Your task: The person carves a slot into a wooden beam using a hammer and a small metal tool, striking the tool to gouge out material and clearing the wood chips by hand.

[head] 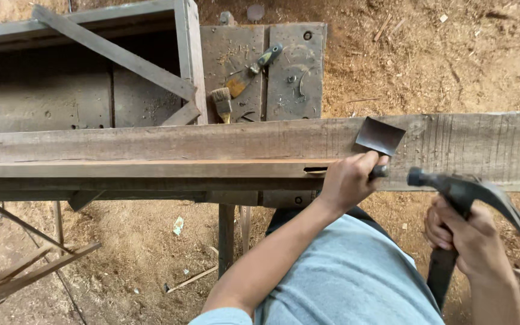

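A long rough wooden beam (151,147) lies across the view on a workbench. My left hand (349,180) grips the handle of a wide-bladed chisel (380,136), whose flat metal blade rests on the beam's top face. Just left of that hand a dark slot (315,170) is cut into the beam's near edge. My right hand (464,236) holds a black claw hammer (464,192) by its handle, head raised near the beam's near edge, right of the chisel.
Behind the beam stands a grey metal bench plate (290,78) with a paintbrush (222,103) and a small trowel-like tool (254,69). A wooden frame (115,54) is at the back left. The earth floor (440,54) is strewn with sawdust and wood scraps.
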